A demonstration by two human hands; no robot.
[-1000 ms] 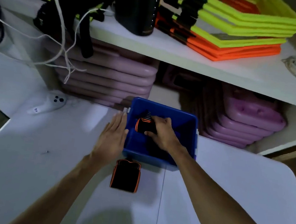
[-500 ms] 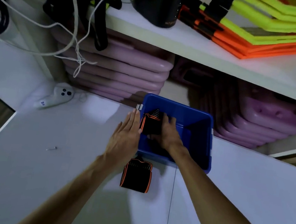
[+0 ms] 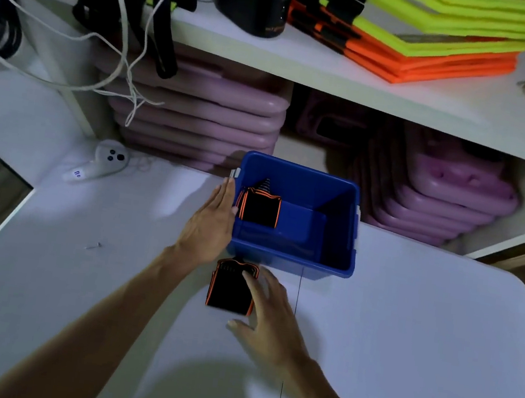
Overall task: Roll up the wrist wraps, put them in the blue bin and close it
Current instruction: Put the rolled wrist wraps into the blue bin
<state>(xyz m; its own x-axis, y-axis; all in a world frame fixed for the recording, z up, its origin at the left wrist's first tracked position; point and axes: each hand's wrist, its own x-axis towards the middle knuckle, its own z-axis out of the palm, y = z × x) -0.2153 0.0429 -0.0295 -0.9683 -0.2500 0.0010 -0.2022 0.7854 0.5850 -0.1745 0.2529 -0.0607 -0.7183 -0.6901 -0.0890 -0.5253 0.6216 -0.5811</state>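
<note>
The open blue bin (image 3: 290, 260) stands on the white table (image 3: 403, 334), no lid in sight. One rolled black-and-orange wrist wrap (image 3: 261, 208) lies inside it against the left wall. A second rolled wrap (image 3: 227, 289) lies on the table just in front of the bin. My left hand (image 3: 213, 222) rests flat against the bin's left outer wall, fingers straight. My right hand (image 3: 267, 313) is spread over the right side of the second wrap, fingertips touching its top, thumb apart below it.
A white controller (image 3: 102, 162) lies at the table's back left, a small screw (image 3: 93, 246) nearer the left edge. Behind the bin are stacked purple pads (image 3: 198, 117) under a shelf (image 3: 338, 72) carrying orange and yellow mats, a dark bottle and cables.
My right hand let go of the wrap inside the bin, came out and moved down to the second wrap on the table. The left hand stayed on the bin's side.
</note>
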